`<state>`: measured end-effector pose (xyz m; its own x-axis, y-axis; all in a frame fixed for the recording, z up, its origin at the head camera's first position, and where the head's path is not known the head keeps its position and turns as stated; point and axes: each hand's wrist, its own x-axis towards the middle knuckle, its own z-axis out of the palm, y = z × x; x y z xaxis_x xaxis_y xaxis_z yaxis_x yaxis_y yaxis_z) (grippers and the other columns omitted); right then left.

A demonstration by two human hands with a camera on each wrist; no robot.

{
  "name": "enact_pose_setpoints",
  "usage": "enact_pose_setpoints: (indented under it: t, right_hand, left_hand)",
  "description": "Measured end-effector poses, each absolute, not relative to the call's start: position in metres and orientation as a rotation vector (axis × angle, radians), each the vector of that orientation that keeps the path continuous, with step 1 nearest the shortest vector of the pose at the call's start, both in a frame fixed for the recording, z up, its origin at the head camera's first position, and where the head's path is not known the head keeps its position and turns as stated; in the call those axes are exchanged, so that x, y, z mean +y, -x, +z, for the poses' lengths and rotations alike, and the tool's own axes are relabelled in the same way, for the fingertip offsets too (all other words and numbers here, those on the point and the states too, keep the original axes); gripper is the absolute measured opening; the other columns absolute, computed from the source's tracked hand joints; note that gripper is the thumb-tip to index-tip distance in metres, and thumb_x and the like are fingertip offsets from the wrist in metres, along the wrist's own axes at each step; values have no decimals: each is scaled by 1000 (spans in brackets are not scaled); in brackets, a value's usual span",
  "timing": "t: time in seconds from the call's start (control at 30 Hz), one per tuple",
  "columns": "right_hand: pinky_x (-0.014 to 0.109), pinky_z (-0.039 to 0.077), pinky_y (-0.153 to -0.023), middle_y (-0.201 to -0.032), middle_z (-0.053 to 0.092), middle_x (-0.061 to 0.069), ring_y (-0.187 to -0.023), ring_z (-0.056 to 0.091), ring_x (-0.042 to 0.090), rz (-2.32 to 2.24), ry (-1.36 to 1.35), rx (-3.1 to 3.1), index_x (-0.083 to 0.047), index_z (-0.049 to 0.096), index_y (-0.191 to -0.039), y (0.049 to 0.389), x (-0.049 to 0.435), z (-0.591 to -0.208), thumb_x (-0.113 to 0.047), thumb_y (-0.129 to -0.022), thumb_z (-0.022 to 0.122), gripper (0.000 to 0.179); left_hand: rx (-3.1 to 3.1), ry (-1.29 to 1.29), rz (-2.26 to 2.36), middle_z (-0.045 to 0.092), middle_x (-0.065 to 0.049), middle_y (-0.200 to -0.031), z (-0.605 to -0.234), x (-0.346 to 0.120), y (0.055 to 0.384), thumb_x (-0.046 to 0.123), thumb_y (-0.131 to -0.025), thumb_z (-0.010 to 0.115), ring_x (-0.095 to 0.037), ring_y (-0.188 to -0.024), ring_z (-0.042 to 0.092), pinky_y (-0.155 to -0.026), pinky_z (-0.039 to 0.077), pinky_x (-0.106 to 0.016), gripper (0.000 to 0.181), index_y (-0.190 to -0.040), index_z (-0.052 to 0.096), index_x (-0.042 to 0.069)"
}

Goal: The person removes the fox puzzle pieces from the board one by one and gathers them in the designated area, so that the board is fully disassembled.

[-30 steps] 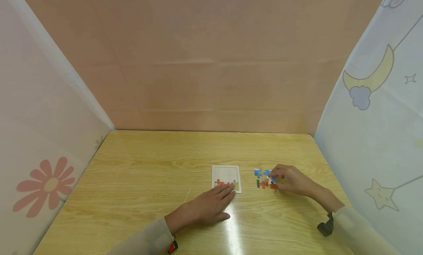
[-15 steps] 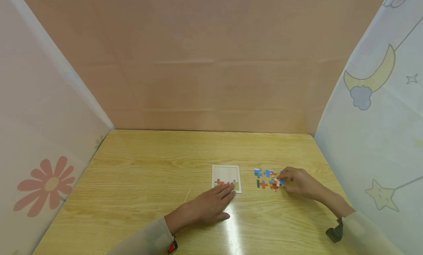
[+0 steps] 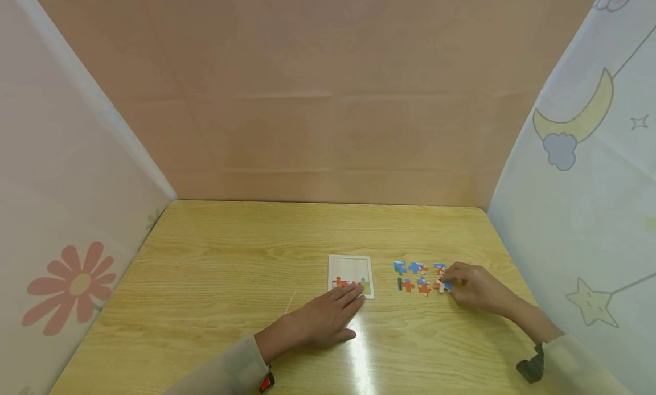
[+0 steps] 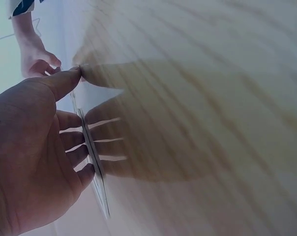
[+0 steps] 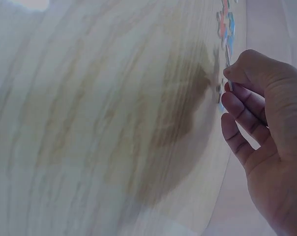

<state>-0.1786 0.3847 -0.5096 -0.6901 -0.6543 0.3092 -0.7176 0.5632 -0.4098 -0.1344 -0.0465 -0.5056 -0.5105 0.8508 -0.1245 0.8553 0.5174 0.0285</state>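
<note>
My left hand (image 3: 327, 320) lies with straight fingers on the lower edge of a white puzzle tray (image 3: 351, 266). Red and green pieces (image 3: 340, 283) fill part of its bottom row, and those fingers cover some of them. In the left wrist view the tray (image 4: 95, 156) shows edge-on beneath the fingertips. To the right, my right hand (image 3: 475, 287) pinches a jigsaw piece (image 3: 441, 286) with blue and pale parts between thumb and fingers, low over the table. The right wrist view shows this piece as a thin edge at the thumb tip.
Loose jigsaw pieces (image 3: 400, 267) lie in two rough rows between the tray and my right hand, coloured blue, red and green. The wooden table (image 3: 246, 247) is bounded by a brown cloth (image 3: 328, 127) behind and patterned white cloths at both sides.
My right hand has moved rightward with the pinched piece, away from the other loose pieces, uncovering more of them. The left hand and tray have stayed put.
</note>
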Motion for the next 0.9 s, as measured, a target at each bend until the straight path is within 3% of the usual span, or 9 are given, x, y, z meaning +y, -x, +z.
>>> enact_pose_setpoints:
  t: [0.17,0.43,0.9]
  right_hand:
    - [24,56,-62,-100,72,-1,-81,68,14,782,-1154,-2664,-10,79,-103,177,388,-512,15,-71,82,40]
    - [24,56,-63,-101,72,0,-82,68,17,808,-1165,-2683,-8,79,-106,175,393,-514,8,-82,80,28]
    - [23,55,-64,-101,72,0,-83,67,10,772,-1138,-2654,-9,79,-103,174,393,-516,15,-72,82,39]
  left_hand:
    - [2639,-1494,-68,22,-13,-176,-507,-46,134,53,-111,46,-26,-163,21,-130,26,-38,75,-167,30,6]
    - [2637,-1481,-50,21,-13,-176,-507,-46,134,53,-111,46,-25,-163,20,-131,25,-37,75,-168,29,6]
    - [2633,-1498,-36,21,-14,-176,-505,-47,133,52,-111,46,-26,-163,20,-131,24,-38,75,-167,29,5]
